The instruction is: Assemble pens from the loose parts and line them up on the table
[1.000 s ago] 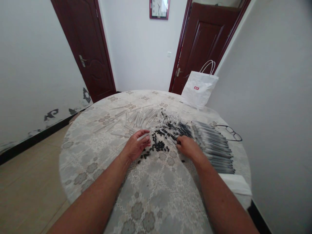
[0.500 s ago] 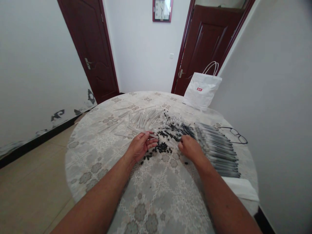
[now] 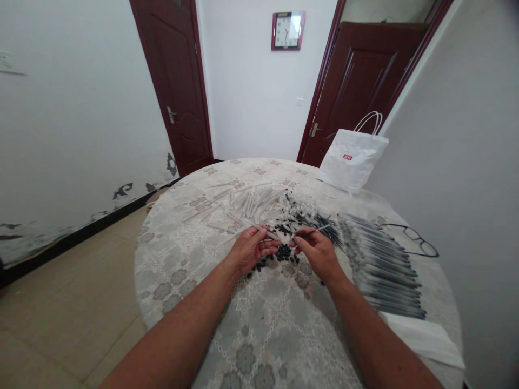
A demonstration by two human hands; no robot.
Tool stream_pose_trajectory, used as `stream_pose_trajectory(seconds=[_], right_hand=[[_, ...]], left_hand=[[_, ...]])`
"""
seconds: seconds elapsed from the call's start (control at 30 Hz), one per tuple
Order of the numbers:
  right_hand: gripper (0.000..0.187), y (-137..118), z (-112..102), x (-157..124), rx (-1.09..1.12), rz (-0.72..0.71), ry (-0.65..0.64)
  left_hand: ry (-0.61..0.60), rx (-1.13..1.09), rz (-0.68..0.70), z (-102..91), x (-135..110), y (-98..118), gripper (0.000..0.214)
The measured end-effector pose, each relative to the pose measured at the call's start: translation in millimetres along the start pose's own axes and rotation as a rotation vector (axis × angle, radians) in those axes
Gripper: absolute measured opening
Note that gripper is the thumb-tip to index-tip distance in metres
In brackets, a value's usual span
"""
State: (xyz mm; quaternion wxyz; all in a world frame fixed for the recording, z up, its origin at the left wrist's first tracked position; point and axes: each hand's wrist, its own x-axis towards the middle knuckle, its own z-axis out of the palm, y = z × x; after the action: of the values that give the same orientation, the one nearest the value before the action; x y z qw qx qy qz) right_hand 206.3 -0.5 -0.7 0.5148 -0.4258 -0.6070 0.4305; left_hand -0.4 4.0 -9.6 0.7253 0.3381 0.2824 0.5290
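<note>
My left hand pinches a clear pen barrel between thumb and forefinger, its other fingers loosely spread. Close by on the right, my right hand is closed on a thin grey stick, which looks like a pen refill, with its far end sticking out to the right. The two hands nearly meet above a heap of small black plugs. Beyond the left hand lies a fan of clear barrels. Dark refills and small white pieces are piled behind the right hand.
Rows of pens lie stacked on the right of the round table, with eyeglasses beside them. A white paper bag stands at the back right. Nearer me is a folded white sheet or packet. A patterned tablecloth covers the table.
My right hand has come up from the pile, now with the thin stick in it, and moved near the left hand. The left still holds the barrel. The view has shifted left.
</note>
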Motion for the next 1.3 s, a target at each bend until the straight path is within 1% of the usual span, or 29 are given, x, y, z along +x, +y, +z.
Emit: stream_pose_trajectory(seconds=[0.17,0.33,0.6,0.8,0.87,0.97,1.0,1.07,1.17,1.23,1.3], right_hand=[[0.024,-5.9,6.5,-2.8,0.061,-0.034,0.017],[0.018,-1.1,9.2,-4.2,0.071,-0.099,0.005],[0.013,2.4,9.7,-5.3,-0.005,-0.165,0.006],[0.009,5.6,14.2,-4.0,-0.128,-0.303,-0.02],[0.013,5.7,15.3,-5.4,-0.135,-0.254,-0.06],[0.037,5.9,15.3,-8.8,-0.04,-0.099,-0.127],[0.042,6.4,15.0,-9.6,0.018,-0.073,-0.13],[0.044,8.4,13.7,-9.9,0.149,-0.081,-0.084],[0.04,12.3,10.9,-7.2,0.289,-0.121,0.064],[0.041,14.7,9.7,-4.8,0.3,-0.116,0.126],[0.046,16.3,10.7,-4.0,0.242,-0.082,0.102]], left_hand=[[-0.001,-0.05,-0.003,-0.5,-1.3,1.2,0.022],[-0.011,-0.088,0.009,-2.7,-0.7,1.0,0.023],[-0.02,-0.093,-0.001,-1.7,-1.3,1.3,0.023],[-0.042,-0.106,-0.025,1.4,-3.1,-2.2,0.022],[-0.039,-0.126,-0.028,2.6,-3.3,-3.5,0.021],[0.006,-0.167,0.002,2.8,-2.2,-4.6,0.018],[0.025,-0.178,0.015,2.4,-1.4,-4.7,0.018],[0.058,-0.186,0.039,1.2,0.5,-4.6,0.017],[0.101,-0.173,0.075,0.1,2.7,-4.1,0.017],[0.109,-0.155,0.089,1.1,2.7,-4.3,0.019],[0.081,-0.133,0.084,4.2,0.9,-5.7,0.022]])
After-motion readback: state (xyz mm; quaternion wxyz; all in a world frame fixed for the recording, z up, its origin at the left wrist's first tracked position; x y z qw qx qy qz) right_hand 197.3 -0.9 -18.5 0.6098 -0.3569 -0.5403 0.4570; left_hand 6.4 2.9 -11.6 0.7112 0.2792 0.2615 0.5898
